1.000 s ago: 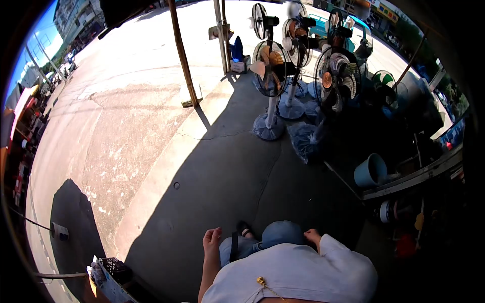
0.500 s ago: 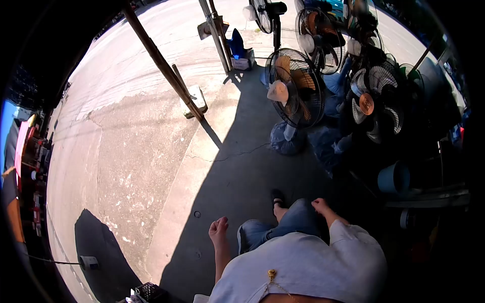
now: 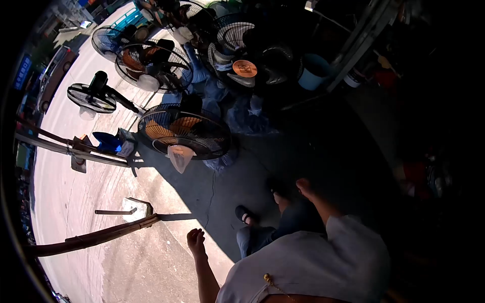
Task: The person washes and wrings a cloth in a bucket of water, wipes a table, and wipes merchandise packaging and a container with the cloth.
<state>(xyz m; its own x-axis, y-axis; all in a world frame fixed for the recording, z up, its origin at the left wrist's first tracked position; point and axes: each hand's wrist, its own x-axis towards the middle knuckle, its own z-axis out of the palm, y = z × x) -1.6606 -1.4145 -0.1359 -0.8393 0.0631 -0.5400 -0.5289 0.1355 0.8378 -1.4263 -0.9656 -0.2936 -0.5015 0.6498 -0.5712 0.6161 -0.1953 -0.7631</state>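
Loosely curled, my left hand [image 3: 196, 241] hangs over the sunlit pavement, with nothing visible in it. My right hand [image 3: 304, 187] is closed in front of my right thigh, above the shaded floor, and I see nothing held there. Neither hand touches anything. The closest object is a standing fan [image 3: 184, 134] with orange blades, a dark wire cage and a clear plastic wrap on its hub. Behind it stand a fan with brown blades [image 3: 135, 61] and a fan with a copper-coloured hub [image 3: 244, 68]. A smaller black fan [image 3: 92, 97] tilts at the left.
Plastic bags [image 3: 247, 117] lie around the fan bases. A blue bucket [image 3: 314, 71] stands by a metal frame at the upper right. Poles [image 3: 96, 236] and a white block [image 3: 135, 209] edge the sunlit side. The right side is too dark to make out.
My view has swung to the right, so the fans now sit further left and the dark interior shows more. Both my dark shoes now show. My hands remain free of objects.
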